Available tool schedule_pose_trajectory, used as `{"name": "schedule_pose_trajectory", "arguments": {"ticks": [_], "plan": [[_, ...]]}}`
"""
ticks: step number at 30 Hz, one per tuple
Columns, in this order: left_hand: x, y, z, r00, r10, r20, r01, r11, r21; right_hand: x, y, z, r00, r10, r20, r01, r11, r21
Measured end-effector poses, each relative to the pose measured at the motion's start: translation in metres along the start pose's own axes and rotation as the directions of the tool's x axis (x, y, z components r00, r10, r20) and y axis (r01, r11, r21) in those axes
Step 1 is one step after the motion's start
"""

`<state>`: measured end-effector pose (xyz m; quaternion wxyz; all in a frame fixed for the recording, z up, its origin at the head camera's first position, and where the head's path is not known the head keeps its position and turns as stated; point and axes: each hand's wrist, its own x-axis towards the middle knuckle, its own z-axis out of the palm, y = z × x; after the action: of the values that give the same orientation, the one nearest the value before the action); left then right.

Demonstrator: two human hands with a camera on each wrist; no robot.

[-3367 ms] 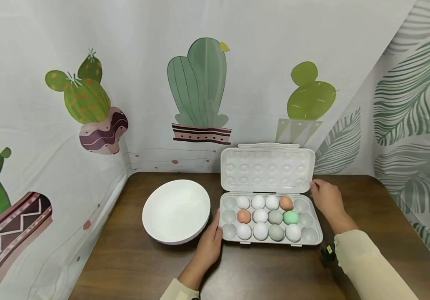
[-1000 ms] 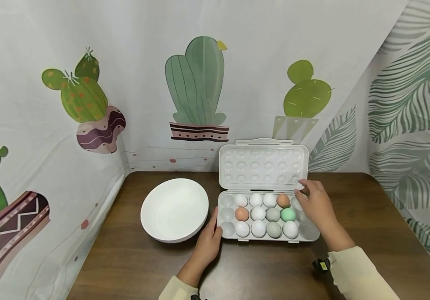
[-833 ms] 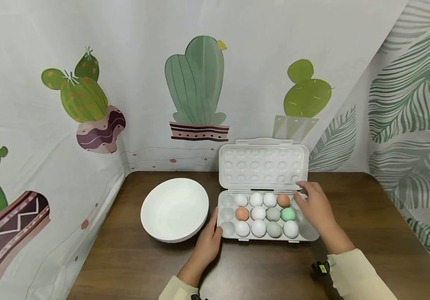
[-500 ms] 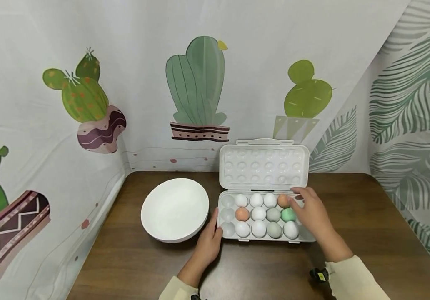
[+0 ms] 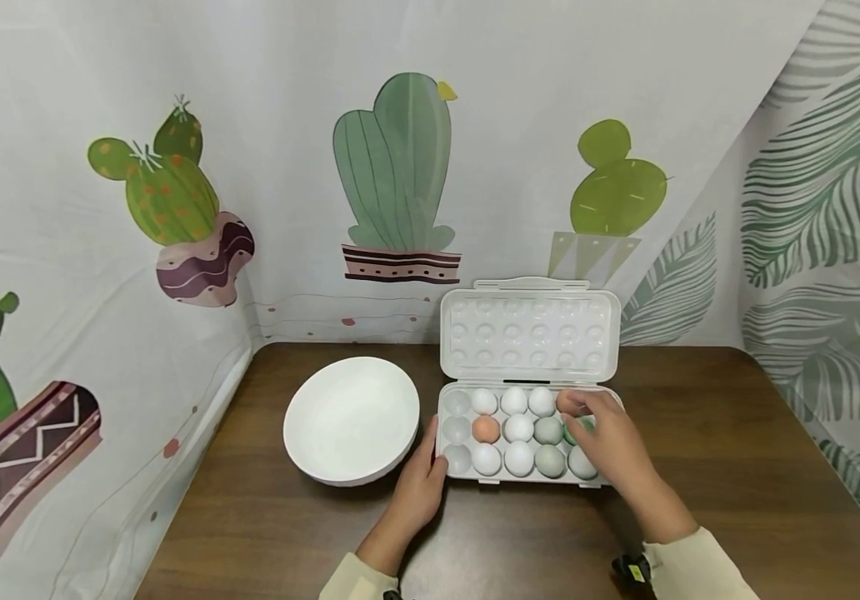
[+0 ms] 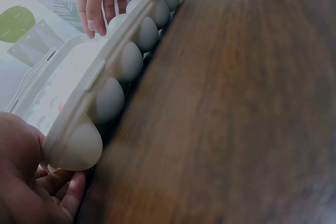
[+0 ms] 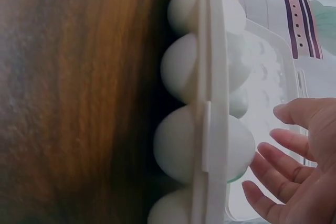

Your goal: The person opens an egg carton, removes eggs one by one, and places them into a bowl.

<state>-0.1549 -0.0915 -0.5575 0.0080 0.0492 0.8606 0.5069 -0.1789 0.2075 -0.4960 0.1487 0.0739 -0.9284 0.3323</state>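
Nearest are two pale cream cloth sleeves [image 5: 355, 575], low over the dark brown wooden bench [image 5: 505, 542]. By the R wrist is a small black gadget w/ a yellow mark [image 5: 631, 571].

The left hand [image 5: 418, 487] holds the left end of a long white plastic egg tray [image 5: 457, 430], w/ its fingers [image 6: 75, 192] curled under that end. The tray sits on the bench, a bit R of the middle. It looks light and stiff, so a hold on the end should prob. stop it sliding.

The right hand [image 5: 610, 442] reaches in over the tray's R side. Its fingers [image 7: 281, 166] are spread and a bit bent, w/ no egg seen b/w them. The tips are at the brown egg [image 5: 564, 400], but can't tell if they touch it.

The front row has smooth white eggs [image 5: 518, 457] and a dull grey egg [image 5: 550, 461]. The mid row has an orange egg [image 5: 486, 429], a white one, a grey one and a bright green egg [image 5: 571, 433], partly hidden. The back row has three white ones, then the brown egg.

Eggs look light, hard and slippy, & may crack. Best hold: thumb and two fingers round the fat middle, no hard squeeze.

Left of the tray is a wide round white bowl [image 5: 351, 421]. Behind the eggs, the bumpy white plastic lid [image 5: 530, 333] stands up. Farthest is a white cloth w/ cactus pics [image 5: 287, 167].
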Motion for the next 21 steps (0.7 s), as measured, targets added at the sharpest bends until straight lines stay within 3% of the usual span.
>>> {"name": "schedule_pose_trajectory", "arguments": {"ticks": [6, 21], "plan": [[-0.001, 0.000, 0.001, 1.000, -0.004, 0.001, 0.004, 1.000, 0.006, -0.006, -0.001, 0.007, 0.999, -0.043, -0.029, 0.042, 0.999, -0.019], [0.000, 0.000, 0.000, 1.000, 0.003, 0.002, -0.003, 1.000, -0.008, -0.005, -0.001, 0.018, 0.995, -0.096, 0.026, 0.097, 0.993, -0.059]]}}
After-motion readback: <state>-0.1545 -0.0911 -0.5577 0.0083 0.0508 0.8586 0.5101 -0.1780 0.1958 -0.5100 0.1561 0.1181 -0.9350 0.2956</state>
